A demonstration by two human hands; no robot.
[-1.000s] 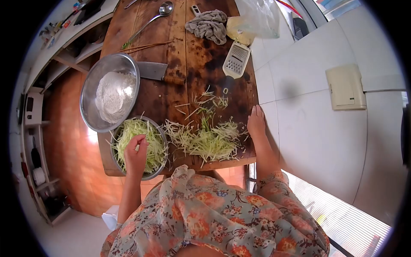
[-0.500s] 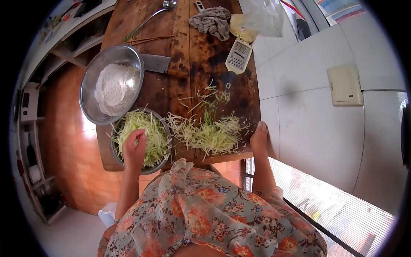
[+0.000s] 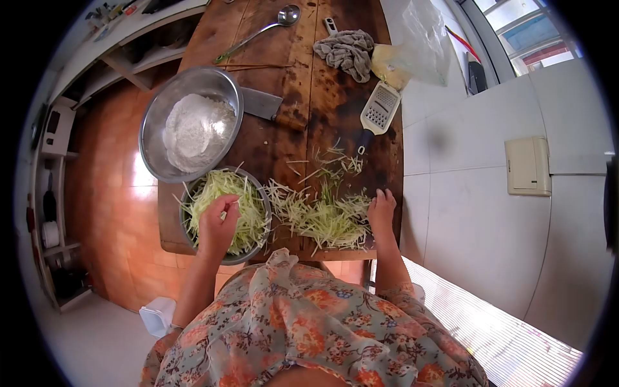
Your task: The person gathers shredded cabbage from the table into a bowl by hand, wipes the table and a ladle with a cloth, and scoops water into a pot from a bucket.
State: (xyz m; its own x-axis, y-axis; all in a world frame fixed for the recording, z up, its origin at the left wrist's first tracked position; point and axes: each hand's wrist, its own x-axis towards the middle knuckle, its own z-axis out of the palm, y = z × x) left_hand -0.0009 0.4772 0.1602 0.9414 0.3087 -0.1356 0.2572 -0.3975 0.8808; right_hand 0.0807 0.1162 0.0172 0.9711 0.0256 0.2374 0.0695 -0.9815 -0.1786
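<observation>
My left hand (image 3: 218, 222) hovers over a metal bowl (image 3: 265, 205) heaped with pale green vegetable shreds (image 3: 247, 222). Its fingers are curled together; what they hold, if anything, is hidden. At the right end of a loose pile of the same shreds (image 3: 332, 222) on the wooden table, my right hand (image 3: 382, 209) has its fingers stretched out and touches or nearly touches the pile. A larger metal bowl (image 3: 151, 138) of white flour (image 3: 196, 132) stands just behind the bowl of shreds.
Behind the pile lie a cleaver (image 3: 261, 103) and a grater (image 3: 382, 106). Farther back are a ladle (image 3: 258, 33), chopsticks (image 3: 255, 66), a grey cloth (image 3: 346, 55) and a plastic bag (image 3: 422, 45). A tiled wall (image 3: 477, 213) borders the table's right side.
My right hand has moved left from the table's right edge to the shred pile. My left hand stays over the bowl, fingers still curled. The camera view has shifted slightly.
</observation>
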